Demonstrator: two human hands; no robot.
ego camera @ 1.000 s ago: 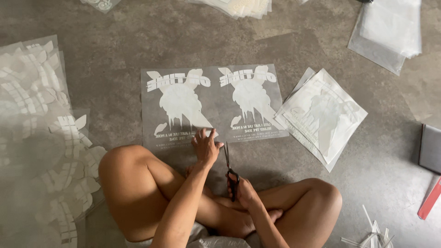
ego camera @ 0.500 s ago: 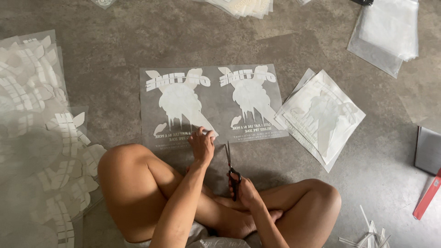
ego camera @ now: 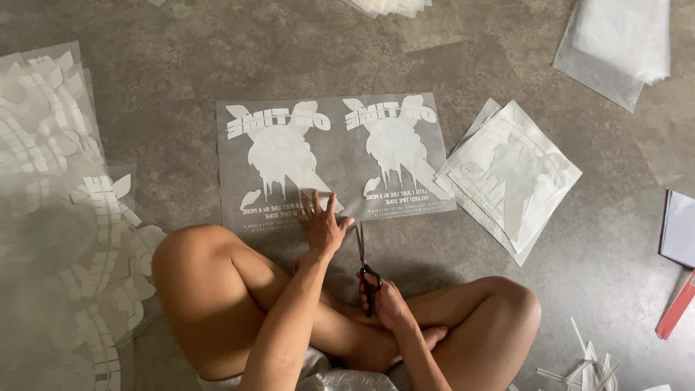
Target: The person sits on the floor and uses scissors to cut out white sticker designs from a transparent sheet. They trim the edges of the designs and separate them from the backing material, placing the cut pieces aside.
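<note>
A clear film sheet (ego camera: 340, 156) with two white printed designs side by side lies on the grey floor in front of my crossed legs. My left hand (ego camera: 321, 221) presses flat on its near edge, fingers spread, between the two designs. My right hand (ego camera: 386, 300) grips black-handled scissors (ego camera: 364, 257), whose blades point up at the sheet's near edge, just right of my left hand.
A stack of cut film squares (ego camera: 512, 176) lies to the right of the sheet. Large films with white patterns (ego camera: 61, 210) cover the floor at left. More stacked sheets (ego camera: 619, 40) sit top right. Thin cut strips (ego camera: 590, 362) lie bottom right, and a red-edged object (ego camera: 677, 304) lies nearby.
My left hand has shifted slightly along the sheet's near edge and the scissors have edged up toward the sheet. The view has drifted a little.
</note>
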